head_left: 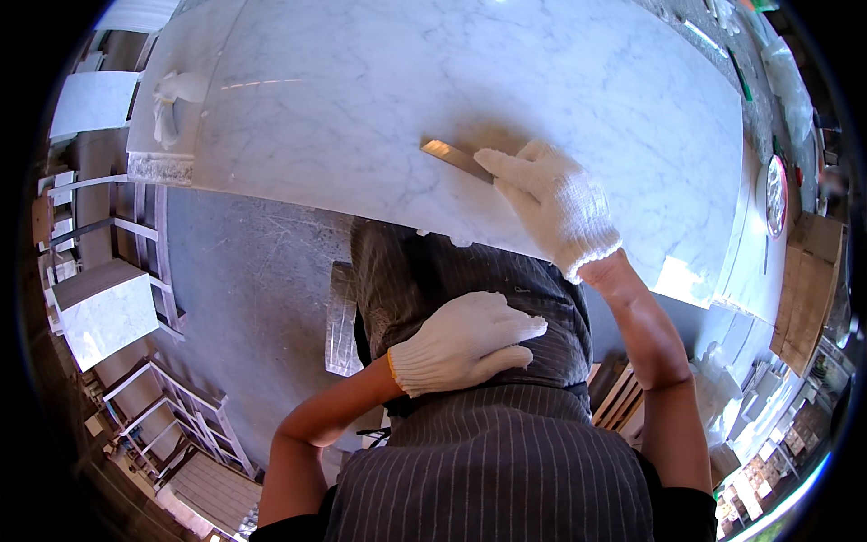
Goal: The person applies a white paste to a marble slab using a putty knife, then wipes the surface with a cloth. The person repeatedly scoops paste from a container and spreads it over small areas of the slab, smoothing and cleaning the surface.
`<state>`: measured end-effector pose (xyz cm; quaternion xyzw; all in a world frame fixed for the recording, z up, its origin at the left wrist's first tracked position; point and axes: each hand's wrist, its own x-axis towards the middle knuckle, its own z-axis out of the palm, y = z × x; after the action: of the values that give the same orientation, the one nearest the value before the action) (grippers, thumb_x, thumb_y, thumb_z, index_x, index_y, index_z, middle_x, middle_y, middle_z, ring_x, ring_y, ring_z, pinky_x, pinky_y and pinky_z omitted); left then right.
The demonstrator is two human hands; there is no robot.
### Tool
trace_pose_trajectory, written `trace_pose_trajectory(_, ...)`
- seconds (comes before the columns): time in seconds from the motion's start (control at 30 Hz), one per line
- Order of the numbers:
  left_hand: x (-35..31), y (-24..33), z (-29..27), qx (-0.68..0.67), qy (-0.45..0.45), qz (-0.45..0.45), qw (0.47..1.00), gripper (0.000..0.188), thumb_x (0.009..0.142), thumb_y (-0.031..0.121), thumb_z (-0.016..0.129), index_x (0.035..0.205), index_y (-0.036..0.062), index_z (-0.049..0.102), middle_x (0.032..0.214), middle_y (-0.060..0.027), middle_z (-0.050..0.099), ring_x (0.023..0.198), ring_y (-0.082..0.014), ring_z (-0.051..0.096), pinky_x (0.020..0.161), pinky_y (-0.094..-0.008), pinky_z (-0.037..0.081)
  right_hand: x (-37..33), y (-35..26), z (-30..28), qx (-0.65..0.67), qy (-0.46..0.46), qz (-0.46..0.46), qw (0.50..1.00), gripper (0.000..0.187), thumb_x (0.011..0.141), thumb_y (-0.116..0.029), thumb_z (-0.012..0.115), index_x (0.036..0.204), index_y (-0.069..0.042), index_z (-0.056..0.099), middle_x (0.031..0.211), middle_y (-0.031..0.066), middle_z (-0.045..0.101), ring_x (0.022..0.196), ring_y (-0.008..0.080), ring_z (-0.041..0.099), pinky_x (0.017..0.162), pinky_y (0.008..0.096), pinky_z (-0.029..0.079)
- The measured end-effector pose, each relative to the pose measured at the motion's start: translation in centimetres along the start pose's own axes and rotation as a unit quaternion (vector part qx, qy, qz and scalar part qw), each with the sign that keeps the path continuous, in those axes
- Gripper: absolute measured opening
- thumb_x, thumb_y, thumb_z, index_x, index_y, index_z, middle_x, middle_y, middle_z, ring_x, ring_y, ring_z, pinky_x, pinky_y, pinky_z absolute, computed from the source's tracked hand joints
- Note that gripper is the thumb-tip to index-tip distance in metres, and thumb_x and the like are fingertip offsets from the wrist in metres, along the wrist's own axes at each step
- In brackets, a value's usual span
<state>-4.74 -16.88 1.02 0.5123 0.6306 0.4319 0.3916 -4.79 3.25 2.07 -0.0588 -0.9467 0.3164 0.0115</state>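
Observation:
My right hand (553,200), in a white knitted glove, is over a large white, grey-veined marble slab (361,117). Its fingers are closed on one end of a narrow flat metal strip (442,152). The strip slants across the slab with its free end to the far left, shining golden; whether it is a scraper blade I cannot make out. In front of my dark striped apron (488,443), my left hand (465,345) wears a matching glove. Its fingers stretch to the right, the thumb apart, and nothing shows in them.
A crumpled white glove or cloth (172,101) lies on the slab's left end. Metal racks (149,230) and a marble-faced block (108,316) stand at left. On the right are a round red-rimmed object (776,196), a cardboard box (810,289) and clear plastic (718,393).

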Motion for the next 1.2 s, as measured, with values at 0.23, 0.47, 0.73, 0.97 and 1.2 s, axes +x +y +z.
trace_pose_trajectory(0.23,-0.2,-0.2,0.2,0.003,0.009,0.004,1.000,0.039,0.096,0.032,0.056,0.120,0.0025,0.063,0.090,-0.0137,0.064,0.086,-0.0314,0.057,0.080,-0.0420,0.045,0.3,0.6,0.9,0.028,0.028,-0.015,0.999,0.027,0.093,-0.014,0.062,0.119,-0.013,0.071,0.090,0.0108,0.064,0.080,0.0271,0.064,0.070,0.0366,0.052)
trace_pose_trajectory(0.47,-0.2,-0.1,0.2,0.008,0.007,0.004,1.000,0.039,0.097,0.032,0.055,0.120,0.0026,0.063,0.089,-0.0133,0.064,0.085,-0.0313,0.057,0.080,-0.0420,0.045,-0.5,-0.5,0.5,-0.016,0.002,-0.019,1.000,0.030,0.092,-0.011,0.061,0.120,-0.013,0.070,0.086,0.0101,0.064,0.078,0.0256,0.063,0.068,0.0354,0.052)
trace_pose_trajectory(0.73,-0.3,-0.1,0.5,0.013,0.009,0.006,1.000,0.039,0.097,0.033,0.055,0.120,0.0028,0.063,0.089,-0.0125,0.064,0.085,-0.0311,0.057,0.080,-0.0421,0.045,0.6,0.1,0.2,0.000,-0.011,-0.019,1.000,0.028,0.094,-0.012,0.058,0.120,-0.012,0.069,0.085,0.0099,0.063,0.077,0.0252,0.062,0.071,0.0360,0.052)
trace_pose_trajectory(0.97,-0.1,0.2,0.4,0.020,-0.003,0.001,1.000,0.040,0.097,0.034,0.055,0.121,0.0033,0.062,0.090,-0.0126,0.064,0.086,-0.0306,0.057,0.080,-0.0422,0.045,0.3,0.5,0.8,-0.013,0.004,-0.078,0.997,0.028,0.092,-0.012,0.062,0.119,-0.014,0.070,0.088,0.0082,0.063,0.077,0.0243,0.062,0.068,0.0350,0.051)
trace_pose_trajectory(1.2,-0.3,0.1,0.6,0.022,0.024,0.008,0.999,0.039,0.097,0.034,0.055,0.120,0.0035,0.063,0.089,-0.0120,0.063,0.085,-0.0306,0.057,0.080,-0.0425,0.045,0.8,0.3,1.0,-0.040,-0.010,-0.112,0.993,0.027,0.092,-0.010,0.063,0.116,-0.013,0.072,0.085,0.0077,0.062,0.077,0.0240,0.062,0.067,0.0346,0.051)
